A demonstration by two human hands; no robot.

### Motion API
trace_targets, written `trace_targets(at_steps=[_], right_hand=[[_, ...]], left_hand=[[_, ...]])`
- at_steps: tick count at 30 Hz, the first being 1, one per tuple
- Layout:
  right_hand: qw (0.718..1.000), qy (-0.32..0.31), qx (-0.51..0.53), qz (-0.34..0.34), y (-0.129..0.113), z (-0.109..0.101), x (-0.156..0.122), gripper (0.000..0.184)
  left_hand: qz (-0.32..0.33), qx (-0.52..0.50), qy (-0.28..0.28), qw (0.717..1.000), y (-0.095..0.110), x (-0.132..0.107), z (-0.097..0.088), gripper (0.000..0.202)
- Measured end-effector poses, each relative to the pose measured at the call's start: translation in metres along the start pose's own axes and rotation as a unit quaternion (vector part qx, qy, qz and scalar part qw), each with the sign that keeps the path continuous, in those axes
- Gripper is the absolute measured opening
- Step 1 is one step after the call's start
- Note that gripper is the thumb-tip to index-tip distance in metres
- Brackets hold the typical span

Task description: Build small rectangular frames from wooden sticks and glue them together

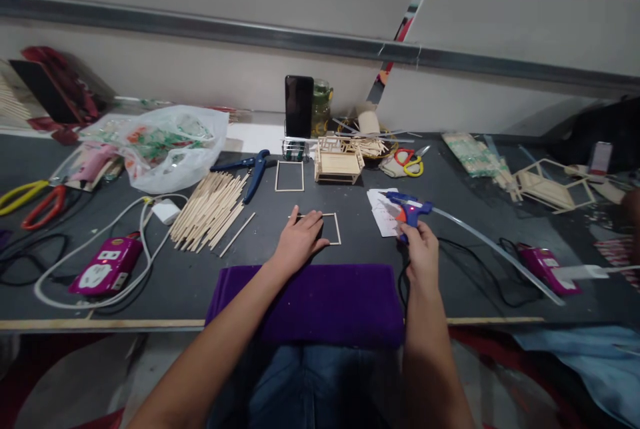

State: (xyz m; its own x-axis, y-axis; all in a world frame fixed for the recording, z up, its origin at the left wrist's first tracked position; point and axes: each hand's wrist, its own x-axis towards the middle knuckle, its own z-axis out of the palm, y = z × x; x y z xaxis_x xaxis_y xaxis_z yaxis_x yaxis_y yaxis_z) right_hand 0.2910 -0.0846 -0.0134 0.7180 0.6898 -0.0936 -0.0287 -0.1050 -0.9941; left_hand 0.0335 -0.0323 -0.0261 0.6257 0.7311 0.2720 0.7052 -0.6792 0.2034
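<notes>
My left hand [301, 237] lies with its fingers stretched out over a small rectangular frame of thin wooden sticks [337, 229], covering the frame's left part. In my right hand [423, 252] is a blue hot glue gun [411, 211], held by its handle, its nozzle pointing left over a piece of white paper [379, 223]. A long clear glue stick [485, 242] runs out of the gun's back toward the right. Beyond my left hand lies a second stick frame [290, 190]. A single stick [237, 234] lies to the left of that hand.
Left of centre are a pile of sticks [207, 212], a blue cutter [256, 179] and a purple power strip [107, 265]. A phone [299, 107], a small wooden bench model [339, 163] and scissors [413, 163] stand or lie at the back. A purple cloth [345, 302] covers the front edge.
</notes>
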Motion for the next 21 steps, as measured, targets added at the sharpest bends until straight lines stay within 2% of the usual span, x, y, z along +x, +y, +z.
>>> trace_targets(at_steps=[4,7,13,18,21], right_hand=[[0.998,0.059,-0.007,0.014,0.004,-0.005,0.002,0.029],[0.998,0.063,-0.009,0.030,0.002,-0.004,0.004,0.029],[0.997,-0.019,0.046,0.053,-0.006,0.015,-0.002,0.030],[0.993,-0.079,0.085,-0.017,-0.012,0.023,-0.019,0.030],[0.986,-0.141,0.079,-0.049,-0.019,0.021,-0.030,0.037]], left_hand=[[0.001,-0.002,-0.004,1.000,0.000,0.000,0.000,0.036],[-0.003,-0.002,-0.007,1.000,0.000,0.001,0.000,0.036],[-0.005,0.000,0.000,1.000,0.000,0.000,0.000,0.038],[0.001,0.001,-0.006,1.000,0.000,0.000,-0.001,0.038],[0.000,-0.002,-0.010,1.000,-0.001,0.000,0.000,0.039]])
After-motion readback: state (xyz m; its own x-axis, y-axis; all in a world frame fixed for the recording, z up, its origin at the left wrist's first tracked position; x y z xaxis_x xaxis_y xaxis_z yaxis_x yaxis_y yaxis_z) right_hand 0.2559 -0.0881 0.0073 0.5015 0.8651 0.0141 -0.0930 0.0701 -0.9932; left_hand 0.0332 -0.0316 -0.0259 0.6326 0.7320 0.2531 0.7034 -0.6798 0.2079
